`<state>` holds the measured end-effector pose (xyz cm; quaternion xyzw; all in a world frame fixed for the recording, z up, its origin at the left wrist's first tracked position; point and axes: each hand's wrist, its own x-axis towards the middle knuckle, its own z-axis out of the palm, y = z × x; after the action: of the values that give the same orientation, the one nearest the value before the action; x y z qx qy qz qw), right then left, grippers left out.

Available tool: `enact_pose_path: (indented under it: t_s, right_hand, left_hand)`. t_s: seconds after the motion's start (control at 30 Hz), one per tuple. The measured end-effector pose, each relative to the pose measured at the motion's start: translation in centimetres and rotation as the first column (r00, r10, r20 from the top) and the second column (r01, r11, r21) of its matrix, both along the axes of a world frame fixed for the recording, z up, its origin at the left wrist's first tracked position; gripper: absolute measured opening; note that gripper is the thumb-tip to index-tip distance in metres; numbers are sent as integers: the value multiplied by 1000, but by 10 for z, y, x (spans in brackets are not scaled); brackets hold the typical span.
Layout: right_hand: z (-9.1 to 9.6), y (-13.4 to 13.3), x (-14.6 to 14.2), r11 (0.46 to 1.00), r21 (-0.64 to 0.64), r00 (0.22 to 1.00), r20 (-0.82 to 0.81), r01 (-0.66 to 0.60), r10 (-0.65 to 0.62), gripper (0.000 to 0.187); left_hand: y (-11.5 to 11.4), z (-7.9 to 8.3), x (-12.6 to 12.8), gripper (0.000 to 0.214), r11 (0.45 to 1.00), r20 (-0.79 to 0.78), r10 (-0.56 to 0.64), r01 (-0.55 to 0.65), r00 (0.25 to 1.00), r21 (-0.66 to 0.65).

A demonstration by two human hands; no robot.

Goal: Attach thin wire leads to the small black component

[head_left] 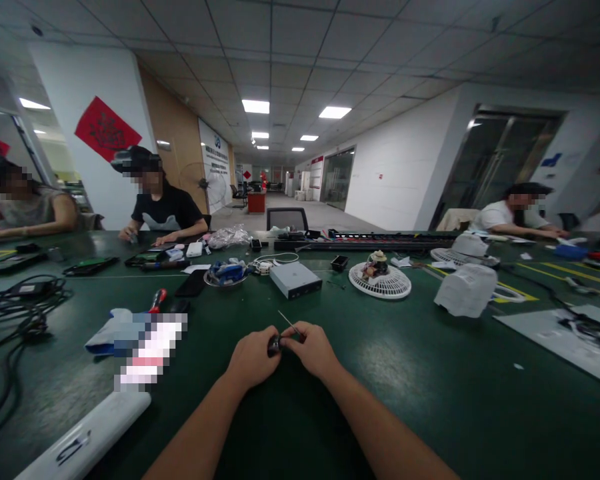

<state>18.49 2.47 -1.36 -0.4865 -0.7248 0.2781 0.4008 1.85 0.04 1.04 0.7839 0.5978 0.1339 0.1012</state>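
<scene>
Just above the green tabletop, my left hand (253, 359) is closed around a small dark rounded part (274, 345), mostly covered by the fingers. My right hand (310, 350) meets it from the other side, fingers pinched on a thin metal rod (289, 321) that slants up and to the left. What kind of tool the rod belongs to is hidden. The right fingertips are close against the dark part; whether they touch it, I cannot tell. Beyond both hands lies a silver optical disc drive (293, 277).
A white fan grille (380, 285) with a motor stands right of the drive, white plastic housings (467, 291) farther right. At left are a red-handled tool (157, 300), a blue-and-white glove (113, 333), a white tube-like object (93, 433) and black cables (23, 323). Other people sit across the table.
</scene>
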Motion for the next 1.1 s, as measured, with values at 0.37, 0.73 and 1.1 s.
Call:
enact_pose_path:
  t_s: [0.37, 0.73, 1.1]
  right_hand:
    - [-3, 15, -4, 986, -145, 993, -101, -76, 62, 20]
    - [4, 7, 3, 977, -165, 989, -85, -134, 121, 17]
    - [7, 0, 10, 957, -236, 985, -85, -168, 152, 17]
  left_hand:
    - [2, 3, -1, 13, 998, 92, 49, -45, 995, -42]
    - [-2, -2, -8, 16, 994, 158, -94, 85, 983, 62]
    - [-3, -4, -6, 19, 983, 190, -163, 142, 968, 117]
